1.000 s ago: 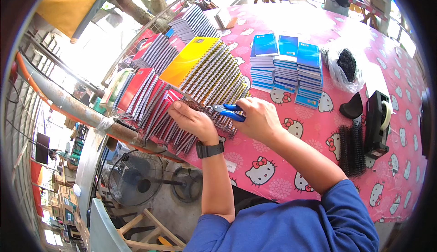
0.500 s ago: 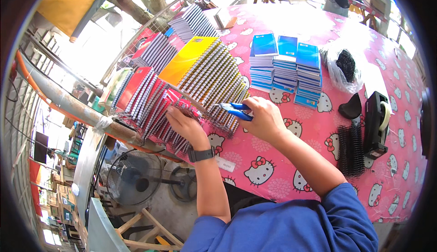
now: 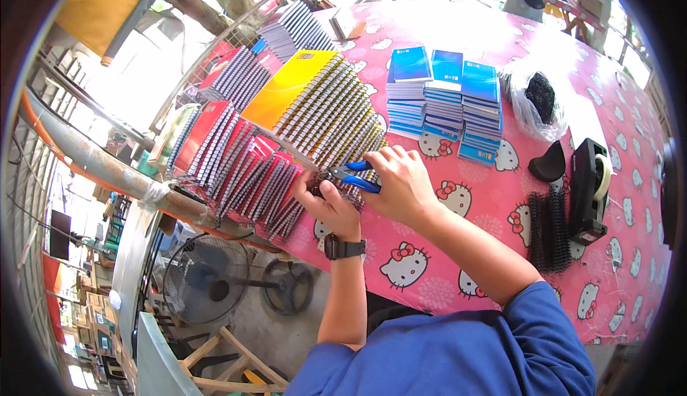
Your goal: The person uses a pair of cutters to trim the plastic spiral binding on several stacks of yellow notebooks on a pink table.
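My right hand [image 3: 403, 185] is closed around a pair of blue-handled pliers [image 3: 360, 180]. Their metal jaws point left at the near end of a tall, leaning stack of yellow spiral notebooks [image 3: 325, 110]. Just below the jaws, my left hand [image 3: 333, 208], with a dark watch on its wrist, has its thumb and forefinger apart by the stack's lower corner. Its other fingertips are partly hidden, and whether they touch a notebook is unclear. Left of this hand lie red spiral notebooks [image 3: 207, 142] and pink-red ones [image 3: 261, 174], spines showing.
Blue notebooks [image 3: 444, 92] stand in three piles on the pink patterned tablecloth [image 3: 429, 289]. Rightward are a clear bag [image 3: 540, 103] with black coils, loose black coils [image 3: 549, 231] and a tape dispenser [image 3: 590, 196]. A fan [image 3: 207, 278] stands beyond the table's left edge.
My left hand has moved right, from the red notebooks to the near corner of the yellow stack. The pliers have shifted slightly left and closer to that hand.
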Action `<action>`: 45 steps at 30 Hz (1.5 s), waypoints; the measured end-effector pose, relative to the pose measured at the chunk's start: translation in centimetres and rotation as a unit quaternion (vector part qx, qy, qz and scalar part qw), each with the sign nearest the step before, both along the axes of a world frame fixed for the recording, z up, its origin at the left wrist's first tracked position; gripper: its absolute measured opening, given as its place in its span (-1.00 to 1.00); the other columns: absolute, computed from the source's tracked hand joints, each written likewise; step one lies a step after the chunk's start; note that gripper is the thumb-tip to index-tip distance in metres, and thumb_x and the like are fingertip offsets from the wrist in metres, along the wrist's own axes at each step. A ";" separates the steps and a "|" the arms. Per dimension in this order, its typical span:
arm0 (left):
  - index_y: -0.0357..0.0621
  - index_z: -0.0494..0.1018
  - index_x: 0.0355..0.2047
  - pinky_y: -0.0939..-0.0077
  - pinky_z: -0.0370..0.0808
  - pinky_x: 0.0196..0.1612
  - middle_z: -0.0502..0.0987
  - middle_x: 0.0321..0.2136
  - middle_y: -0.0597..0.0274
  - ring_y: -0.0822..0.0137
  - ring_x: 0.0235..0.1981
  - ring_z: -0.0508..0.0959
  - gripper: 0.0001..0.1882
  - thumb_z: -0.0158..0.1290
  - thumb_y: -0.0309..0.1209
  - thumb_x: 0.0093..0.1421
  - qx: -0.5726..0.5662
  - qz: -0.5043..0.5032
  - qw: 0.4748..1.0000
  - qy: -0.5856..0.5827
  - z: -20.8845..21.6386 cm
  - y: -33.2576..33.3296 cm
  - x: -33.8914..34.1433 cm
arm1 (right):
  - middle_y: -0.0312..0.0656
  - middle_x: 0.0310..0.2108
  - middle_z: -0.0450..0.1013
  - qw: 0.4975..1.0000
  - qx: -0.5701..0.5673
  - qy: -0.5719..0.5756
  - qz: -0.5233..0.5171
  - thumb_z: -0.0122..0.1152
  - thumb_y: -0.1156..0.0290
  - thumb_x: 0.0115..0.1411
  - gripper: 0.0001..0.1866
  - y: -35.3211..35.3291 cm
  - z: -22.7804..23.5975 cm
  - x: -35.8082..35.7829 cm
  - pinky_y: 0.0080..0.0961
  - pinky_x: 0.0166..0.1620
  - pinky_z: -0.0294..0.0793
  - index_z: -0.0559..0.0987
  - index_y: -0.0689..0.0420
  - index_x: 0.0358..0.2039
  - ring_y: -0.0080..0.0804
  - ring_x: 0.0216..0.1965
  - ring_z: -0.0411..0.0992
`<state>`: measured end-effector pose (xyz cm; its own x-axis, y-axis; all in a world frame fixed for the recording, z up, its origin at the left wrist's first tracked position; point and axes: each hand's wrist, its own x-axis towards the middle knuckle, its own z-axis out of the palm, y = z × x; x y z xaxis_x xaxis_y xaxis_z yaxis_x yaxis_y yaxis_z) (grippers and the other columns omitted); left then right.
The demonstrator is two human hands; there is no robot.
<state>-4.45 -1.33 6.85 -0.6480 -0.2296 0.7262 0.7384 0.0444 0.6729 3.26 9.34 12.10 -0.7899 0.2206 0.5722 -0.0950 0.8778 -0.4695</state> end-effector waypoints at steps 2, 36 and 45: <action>-0.36 0.26 -0.17 0.30 0.29 -0.08 0.30 -0.24 0.02 0.19 -0.21 0.33 -0.61 -0.21 -0.19 0.32 -0.078 0.045 0.996 0.024 0.1 -0.2 -0.3 | -0.13 -0.36 0.43 1.000 -0.001 -0.027 0.006 0.33 0.26 -0.19 -0.57 0.1 0.0 0.1 -0.27 -0.14 0.34 0.47 0.15 -0.28 -0.17 -0.23 0.39; -0.28 0.13 -0.56 0.39 0.07 -0.56 0.06 -0.67 0.25 0.37 -0.62 0.05 -0.59 -0.29 -0.25 0.38 -0.034 0.157 0.987 0.015 0.9 0.7 -1.2 | -0.15 -0.46 0.45 0.995 -0.046 -0.093 0.009 0.27 0.32 -0.17 -0.70 1.1 -1.5 1.1 -0.29 -0.25 0.40 0.51 0.14 -0.37 -0.18 -0.35 0.44; -0.31 0.18 -0.50 0.39 0.21 -0.48 0.20 -0.61 0.14 0.30 -0.58 0.18 -0.63 -0.30 -0.28 0.38 -0.046 0.146 0.988 -0.028 0.5 0.3 -1.1 | -0.18 -0.42 0.45 0.995 0.005 -0.092 0.032 0.30 0.27 -0.21 -0.63 0.7 -2.3 0.2 -0.36 -0.16 0.33 0.48 0.13 -0.35 -0.26 -0.26 0.42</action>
